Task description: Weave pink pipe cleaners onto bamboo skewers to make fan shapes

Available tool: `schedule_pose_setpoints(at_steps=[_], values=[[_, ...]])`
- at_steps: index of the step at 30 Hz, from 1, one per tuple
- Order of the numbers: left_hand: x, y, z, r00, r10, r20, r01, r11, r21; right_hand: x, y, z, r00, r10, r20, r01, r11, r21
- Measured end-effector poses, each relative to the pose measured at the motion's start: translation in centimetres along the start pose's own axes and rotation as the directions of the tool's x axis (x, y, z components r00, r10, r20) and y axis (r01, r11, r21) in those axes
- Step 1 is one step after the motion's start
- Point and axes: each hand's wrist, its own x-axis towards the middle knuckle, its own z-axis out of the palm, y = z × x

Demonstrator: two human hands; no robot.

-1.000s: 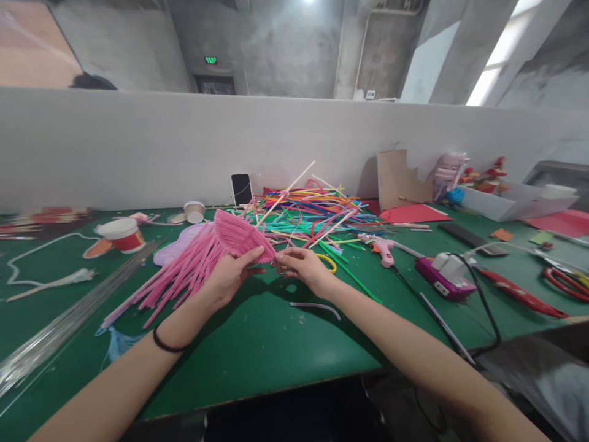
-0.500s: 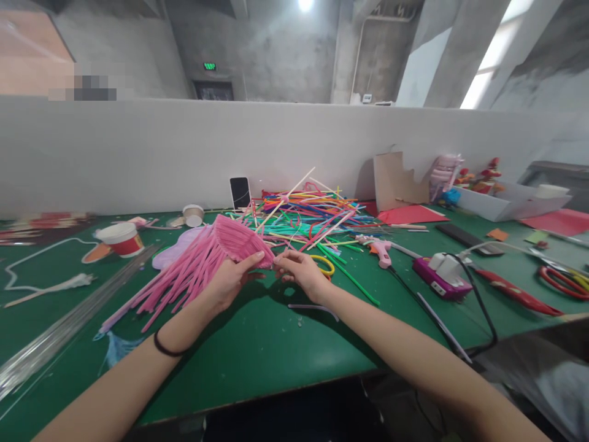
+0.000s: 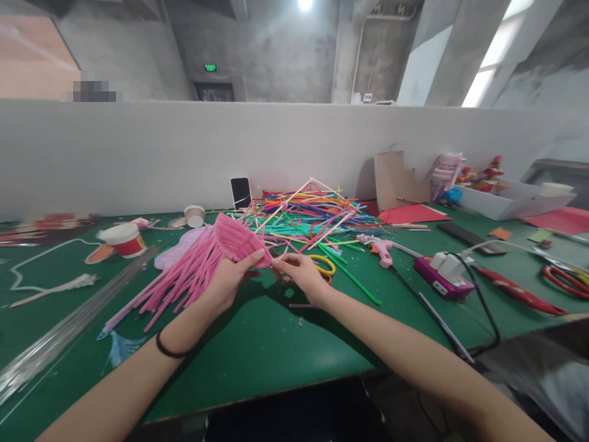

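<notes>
My left hand [image 3: 236, 276] is closed on the right end of a pink pipe-cleaner bundle [image 3: 237, 240], thumb on top. Its upper part is a tight ribbed fan, and loose pink strands spread down to the left over the green table [image 3: 257, 362]. Close beside it, my right hand [image 3: 299, 273] pinches a thin, pale strand at the fan's right tip. The fingertips of both hands are nearly touching. Behind them lies a pile of many-coloured pipe cleaners [image 3: 317, 212]. Yellow-handled scissors [image 3: 326, 264] lie partly behind my right hand.
A pink glue gun [image 3: 383, 250], a purple power strip [image 3: 444, 279] with a black cable and a red tool [image 3: 519, 291] lie to the right. Left are a paper cup [image 3: 126, 240] and clear rods [image 3: 69, 322]. A phone [image 3: 241, 192] leans on the partition behind.
The thin strand at my right fingertips has changed its bend, and my right hand has shifted slightly. My left hand keeps its hold on the pink bundle. The view has moved a little.
</notes>
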Motion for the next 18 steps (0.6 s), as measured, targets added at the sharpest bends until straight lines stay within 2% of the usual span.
schedule_pose_setpoints(at_steps=[7, 12, 18], values=[[-0.03, 0.05, 0.16, 0.999, 0.026, -0.040, -0.027, 1.000, -0.014, -0.12, -0.12, -0.03, 0.998, 0.054, 0.043, -0.059, 0.989, 0.136], [-0.38, 0.25, 0.48, 0.999, 0.036, -0.022, -0.037, 0.999, -0.032, -0.22, -0.13, 0.07, 0.998, 0.028, 0.056, -0.035, 0.992, 0.121], [-0.38, 0.14, 0.40, 0.997, 0.068, -0.036, -0.067, 0.997, 0.029, -0.23, 0.01, 0.12, 0.999, 0.017, 0.029, -0.019, 0.995, 0.093]])
